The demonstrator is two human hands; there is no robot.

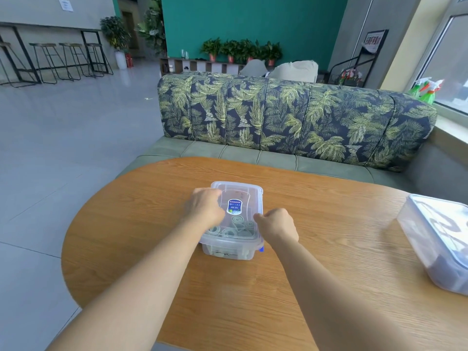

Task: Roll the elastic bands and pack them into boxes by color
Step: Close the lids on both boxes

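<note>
Several rolled grey-green bands, lying flat in a clear box and seen through its lid. The box sits mid-bench, near the far edge. The lid is clear, set on the box, with a blue label at its centre. A blue clip shows at the near right corner.

Left hand: on the lid's left side, fingers curled over that edge, gripping it. Right hand: curled in a loose fist at the lid's right rim, thumb touching it; cannot tell whether it grips.

Bench: rounded, wood-grain top.

Second box: clear, lidded, dark contents, at the bench's right edge, well apart from the first.

Sofa: leaf-print back, grey-green seat, just beyond the bench.
</note>
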